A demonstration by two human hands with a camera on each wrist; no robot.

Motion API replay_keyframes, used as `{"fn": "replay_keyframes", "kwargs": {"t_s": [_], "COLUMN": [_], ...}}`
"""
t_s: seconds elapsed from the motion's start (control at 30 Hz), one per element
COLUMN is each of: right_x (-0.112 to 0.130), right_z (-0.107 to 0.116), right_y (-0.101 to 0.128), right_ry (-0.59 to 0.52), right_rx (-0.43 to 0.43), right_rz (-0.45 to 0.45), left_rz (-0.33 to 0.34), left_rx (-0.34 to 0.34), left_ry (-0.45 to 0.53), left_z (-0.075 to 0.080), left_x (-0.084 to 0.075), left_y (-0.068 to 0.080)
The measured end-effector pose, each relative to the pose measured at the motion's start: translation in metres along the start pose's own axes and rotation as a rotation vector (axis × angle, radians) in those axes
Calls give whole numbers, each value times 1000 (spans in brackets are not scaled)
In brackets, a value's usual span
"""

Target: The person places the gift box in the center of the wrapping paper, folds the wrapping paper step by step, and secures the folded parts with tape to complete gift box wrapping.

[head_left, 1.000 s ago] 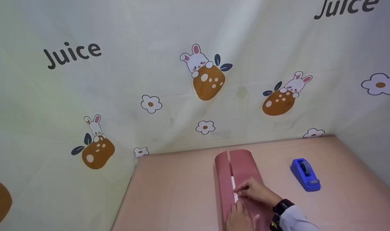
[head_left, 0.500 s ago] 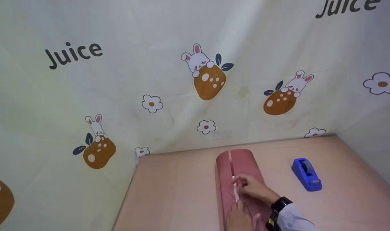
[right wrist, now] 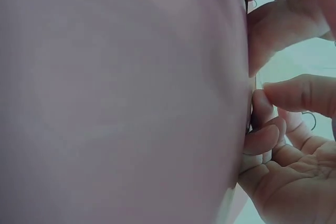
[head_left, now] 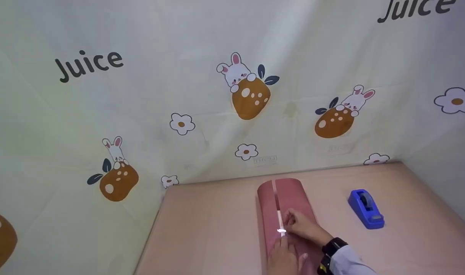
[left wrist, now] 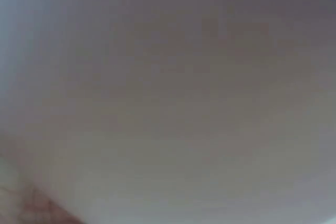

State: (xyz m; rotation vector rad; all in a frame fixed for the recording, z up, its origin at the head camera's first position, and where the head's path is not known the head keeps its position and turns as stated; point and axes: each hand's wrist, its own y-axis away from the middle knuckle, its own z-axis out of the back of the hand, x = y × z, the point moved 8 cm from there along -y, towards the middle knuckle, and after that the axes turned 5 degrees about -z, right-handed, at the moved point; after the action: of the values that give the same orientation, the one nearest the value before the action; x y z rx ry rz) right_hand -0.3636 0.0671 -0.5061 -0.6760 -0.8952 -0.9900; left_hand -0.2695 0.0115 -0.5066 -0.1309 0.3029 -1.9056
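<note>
A dark red paper-wrapped roll (head_left: 282, 194) lies lengthwise on the pink table (head_left: 209, 229), a pale seam running along its top. A shiny strip of clear tape (head_left: 280, 223) lies on that seam. My right hand (head_left: 299, 225), with a black watch on the wrist, has its fingers curled at the strip; in the right wrist view the right hand's fingertips (right wrist: 265, 137) and thumb pinch against the wrap (right wrist: 121, 103). My left hand (head_left: 284, 256) rests on the wrap just below, fingers straight toward the tape's lower end. The left wrist view is a pale blur.
A blue tape dispenser (head_left: 366, 208) stands on the table to the right of the roll. A cloth printed with rabbits, flowers and "Juice" (head_left: 89, 65) hangs behind and on both sides, closing in the table's far corners.
My right hand's fingers shifted slightly along the seam, and the tape strip now lies flatter and catches the light. The left hand stayed on the wrap below.
</note>
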Motion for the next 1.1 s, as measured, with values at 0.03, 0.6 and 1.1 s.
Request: {"fn": "replay_keyframes", "kwargs": {"t_s": [0.03, 0.6, 1.1], "right_x": [-1, -6, 7], "right_z": [-1, 1, -3], "right_y": [0, 0, 1], "right_ry": [3, -383, 43], "right_rx": [1, 106, -79], "right_rz": [-8, -198, -94], "left_rz": [-15, 32, 35], "left_rx": [-14, 46, 177], "left_ry": [-11, 136, 144], "left_z": [1, -8, -19], "left_x": [1, 13, -3], "left_y": [0, 4, 3]}}
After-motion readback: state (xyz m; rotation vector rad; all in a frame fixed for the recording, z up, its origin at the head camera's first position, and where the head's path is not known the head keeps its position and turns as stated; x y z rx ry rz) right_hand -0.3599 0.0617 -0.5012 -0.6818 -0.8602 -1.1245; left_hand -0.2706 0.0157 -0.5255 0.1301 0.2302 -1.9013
